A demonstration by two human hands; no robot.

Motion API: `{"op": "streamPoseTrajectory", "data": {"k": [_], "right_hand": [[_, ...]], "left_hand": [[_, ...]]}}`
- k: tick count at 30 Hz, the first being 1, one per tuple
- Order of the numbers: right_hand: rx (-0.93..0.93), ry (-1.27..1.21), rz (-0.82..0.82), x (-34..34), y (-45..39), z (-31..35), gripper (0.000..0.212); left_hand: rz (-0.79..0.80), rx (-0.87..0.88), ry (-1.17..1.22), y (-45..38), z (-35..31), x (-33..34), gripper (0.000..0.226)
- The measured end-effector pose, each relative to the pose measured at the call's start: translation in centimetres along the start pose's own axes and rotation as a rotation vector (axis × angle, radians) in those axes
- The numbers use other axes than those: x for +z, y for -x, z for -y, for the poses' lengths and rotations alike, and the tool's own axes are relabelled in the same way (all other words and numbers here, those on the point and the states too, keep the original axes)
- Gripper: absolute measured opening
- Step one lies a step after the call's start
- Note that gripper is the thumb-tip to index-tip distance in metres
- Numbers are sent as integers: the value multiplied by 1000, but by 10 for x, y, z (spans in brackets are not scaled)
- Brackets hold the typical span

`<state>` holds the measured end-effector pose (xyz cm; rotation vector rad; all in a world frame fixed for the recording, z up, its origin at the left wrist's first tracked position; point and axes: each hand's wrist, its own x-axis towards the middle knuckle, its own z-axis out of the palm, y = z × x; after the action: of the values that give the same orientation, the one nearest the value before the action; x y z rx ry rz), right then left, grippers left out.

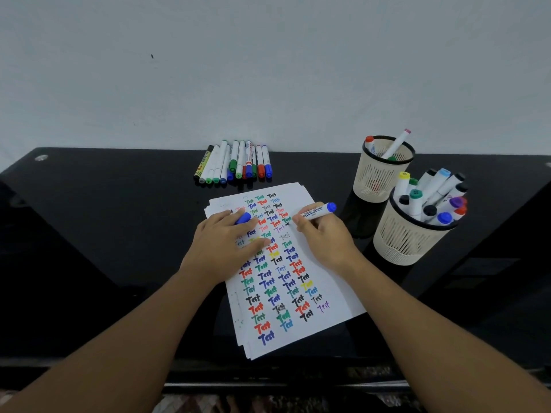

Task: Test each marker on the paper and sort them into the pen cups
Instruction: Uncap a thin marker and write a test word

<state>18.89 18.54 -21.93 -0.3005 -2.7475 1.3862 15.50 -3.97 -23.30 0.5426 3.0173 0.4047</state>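
Black tabletop [125, 234], test paper [328, 293], blue marker in hand.

You work largest to smallest: the paper lies under both hands, two pen cups to its right, the near cup [411, 236] closest to your right hand [325, 236]. Your right hand's fingers grip the blue marker [317, 213]; its long axis runs low-left to high-right, tip down on the sheet, blue end toward the cups. Your left hand [223, 242] presses the paper flat with straight fingers, the blue cap [244, 217] tucked between them. Untested markers [235, 163] lie beyond the sheet.
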Motion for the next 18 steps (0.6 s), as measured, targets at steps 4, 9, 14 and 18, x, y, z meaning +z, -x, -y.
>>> {"op": "streamPoseTrajectory", "data": {"k": [4, 9, 14, 18], "right_hand": [[-3, 0, 8, -2, 2, 1, 36], [-1, -44, -10, -3, 3, -1, 35], [14, -45, -15, -3, 3, -1, 36], [28, -16, -21, -2, 3, 1, 37]], "left_hand": [[-17, 2, 22, 0, 1, 1, 89], [-21, 3, 18, -1, 2, 2, 81], [-22, 3, 17, -1, 3, 2, 83], [-18, 6, 16, -1, 3, 2, 87]]}}
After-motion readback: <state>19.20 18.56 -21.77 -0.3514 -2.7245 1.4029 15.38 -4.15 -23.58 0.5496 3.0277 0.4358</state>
